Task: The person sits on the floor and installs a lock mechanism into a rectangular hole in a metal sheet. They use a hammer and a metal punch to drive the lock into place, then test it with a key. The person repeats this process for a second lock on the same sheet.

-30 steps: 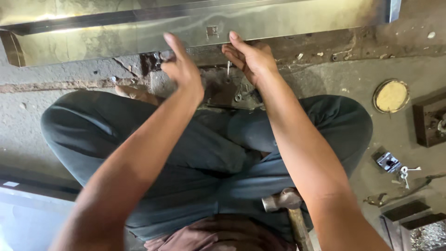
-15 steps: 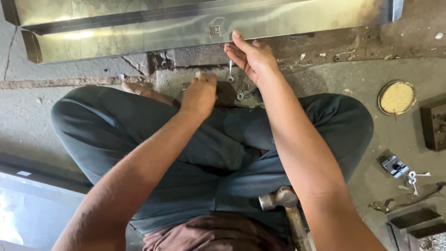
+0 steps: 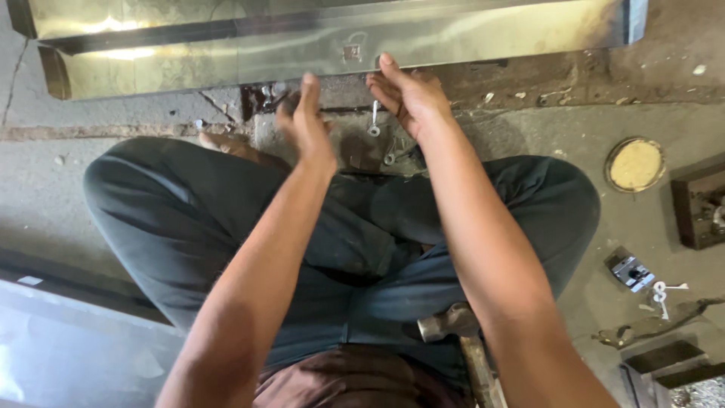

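Note:
I sit cross-legged on a concrete floor facing a long shiny metal channel (image 3: 453, 38). My right hand (image 3: 411, 94) is at the channel's lower edge, index finger touching it. A thin metal pin with a ring end (image 3: 374, 119) hangs pinched under the fingers. My left hand (image 3: 306, 121) is raised just left of it, blurred, fingers upward and close together. Whether it holds anything is unclear. Small washers and bits of hardware (image 3: 390, 158) lie on the floor below both hands.
A hammer (image 3: 461, 332) rests against my right thigh. To the right lie a round yellow lid (image 3: 635, 164), a dark block (image 3: 698, 204), a small lock piece with keys (image 3: 634, 272) and other metal parts. A pale sheet (image 3: 60, 340) lies at the lower left.
My left hand dropped to the floor by the hardware half a second ago and has risen again toward the channel. The right hand has stayed at the channel edge.

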